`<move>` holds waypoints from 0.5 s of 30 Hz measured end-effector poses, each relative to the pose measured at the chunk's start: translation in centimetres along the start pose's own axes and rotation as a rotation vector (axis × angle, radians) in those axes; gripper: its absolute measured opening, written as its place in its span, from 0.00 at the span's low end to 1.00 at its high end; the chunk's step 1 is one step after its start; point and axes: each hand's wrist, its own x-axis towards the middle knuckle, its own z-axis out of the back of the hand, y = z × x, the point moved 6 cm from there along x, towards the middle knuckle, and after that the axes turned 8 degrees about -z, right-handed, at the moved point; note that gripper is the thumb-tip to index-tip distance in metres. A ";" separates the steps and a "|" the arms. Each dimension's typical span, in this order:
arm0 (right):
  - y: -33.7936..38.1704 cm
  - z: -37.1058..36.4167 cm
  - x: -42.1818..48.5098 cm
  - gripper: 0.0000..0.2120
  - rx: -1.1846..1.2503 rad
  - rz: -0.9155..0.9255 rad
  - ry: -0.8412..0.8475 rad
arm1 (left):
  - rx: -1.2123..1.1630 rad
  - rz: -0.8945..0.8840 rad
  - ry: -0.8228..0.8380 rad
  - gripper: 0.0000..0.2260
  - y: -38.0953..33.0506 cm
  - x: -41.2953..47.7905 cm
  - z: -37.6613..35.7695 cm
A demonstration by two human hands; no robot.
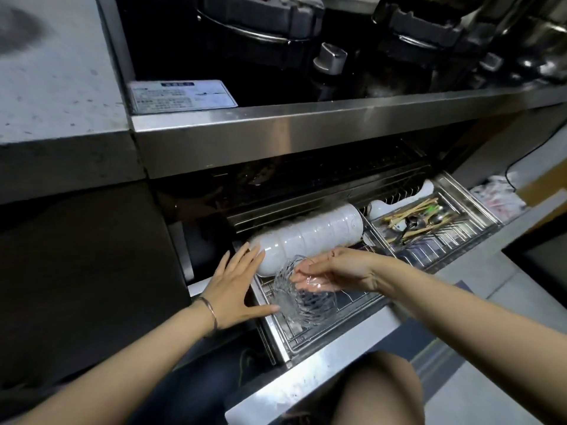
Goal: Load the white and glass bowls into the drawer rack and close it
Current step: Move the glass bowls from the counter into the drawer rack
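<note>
Steel hems us in on every side. Overhead runs the front lip of the cooktop [306, 124], with a control knob [329, 60] and a printed label [182, 96] above it, and the grey counter [55, 96] sits off to our left. Below that lip the drawer rack [310, 334] stands pulled out toward us. Its right compartment is a cutlery tray [478, 210] crowded with chopsticks [411, 210] and dark spoons [414, 224]. A white piece we cannot identify pokes up behind it.

In the left compartment the white bowls [310, 237] lie on their sides, nested into one long roll. The roll's long axis runs from near-left to far-right, and it fills the back of the compartment under the overhang, so only the front strip of wire floor shows bare.

The glass bowl [303, 305] sits in that strip, just in front of the roll's near end. It is tipped up on its edge, and its mouth faces up and to our right.

Our right hand [337, 269] grips its upper rim, and the curled fingers show through the cut glass from inside. Our left hand [233, 289], a thin bracelet [211, 314] on the wrist, is spread flat with straight fingers. The fingertips rest against the near end of the white roll, and the thumb reaches toward the glass bowl's lower left rim. We cannot tell whether the thumb touches the rim.
</note>
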 end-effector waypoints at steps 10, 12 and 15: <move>-1.0 -1.9 4.6 0.09 -0.016 -0.177 0.107 | 0.013 -0.029 -0.024 0.51 0.2 0.1 -0.3; -1.2 -2.3 5.1 0.10 -0.030 -0.195 0.128 | 0.009 -0.033 -0.032 0.50 0.1 0.0 -0.3; -1.4 -2.4 5.5 0.10 -0.025 -0.198 0.137 | -0.008 -0.037 -0.043 0.50 0.1 0.0 -0.3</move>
